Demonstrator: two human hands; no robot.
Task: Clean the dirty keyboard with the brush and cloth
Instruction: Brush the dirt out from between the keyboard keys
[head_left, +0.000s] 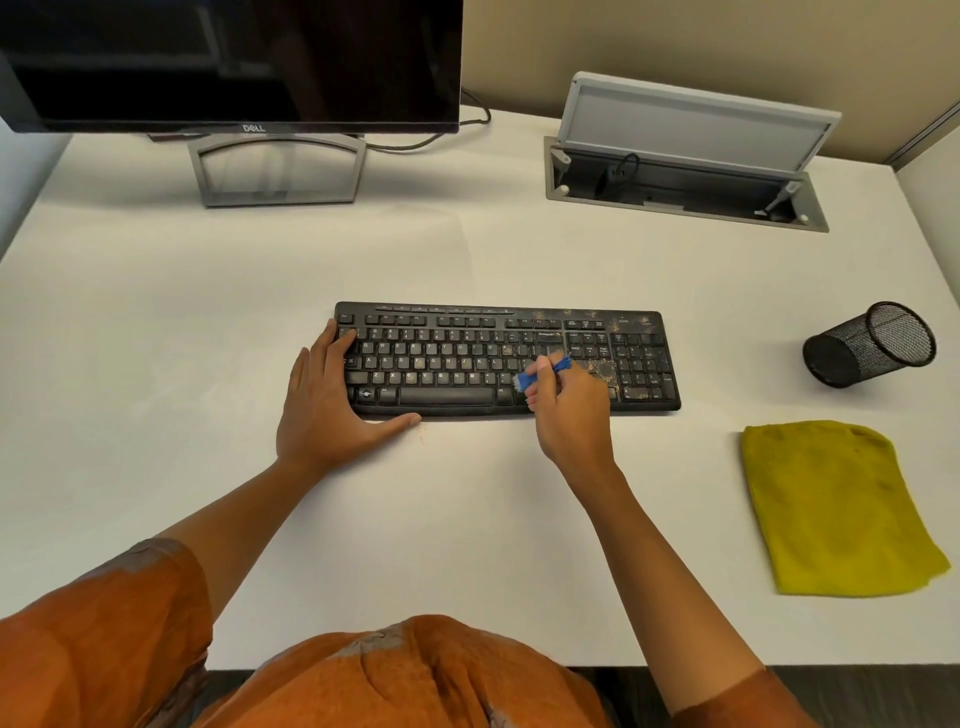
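Keyboard (498, 358): my left hand (327, 405) lies flat, steadying it; right hand (566, 410) pinches blue brush (545, 371) (bristles down, sweeping crumbs).

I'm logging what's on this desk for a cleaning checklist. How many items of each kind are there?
Black dirty keyboard: 1
Small blue brush, held in the right hand: 1
Yellow folded cloth: 1
Black mesh pen cup, lying on its side: 1
Black monitor on a grey stand: 1
Grey open cable box set in the desk: 1
Total: 6
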